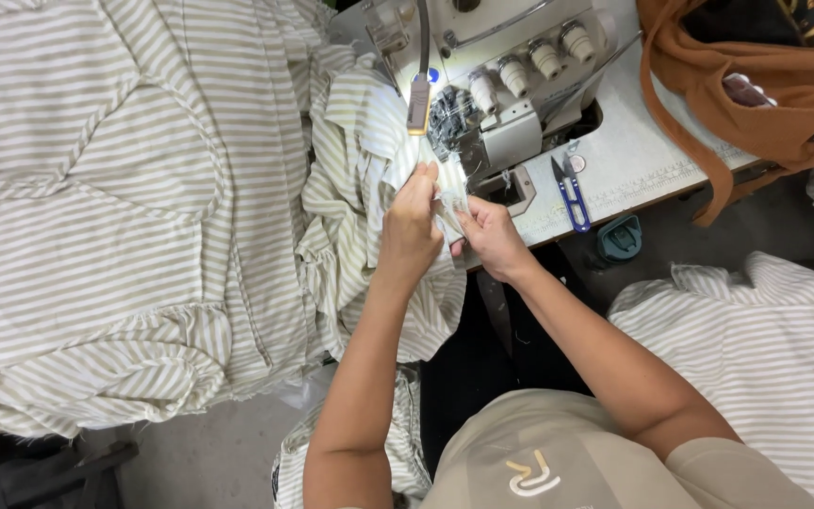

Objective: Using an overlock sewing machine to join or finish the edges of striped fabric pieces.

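While gripping a small fold of striped cloth (445,203) just in front of the sewing machine (501,85), both hands close together, nearly touching. Left hand (410,226) curled shut over the fold from the machine's left side, fingers bent down around the fabric edge. Right hand (492,236) pinching the same fold from below and to the right, thumb and fingertips closed on it; exactly how much cloth lies between them hard to tell. Fold lit brightly by the lamp (418,102) hanging on a dark cable at the machine's front left. Rest of the same striped fabric bunched up left of the machine and spilling down toward the lap. Much larger spread of striped fabric (105,207) farther left of the machine, lying flat with curved seams showing. Blue-handled thread snips (569,193) on the pale table (633,151) just right of the machine's needle area, untouched. Row of tension knobs (529,61) across the machine's top. Brown garment (746,94) piled at the far right of the machine, hanging over the table edge. Another heap of striped cloth (756,349) below and right of the machine, beside the right forearm. Teal object (620,238) under the table edge, kind unclear.
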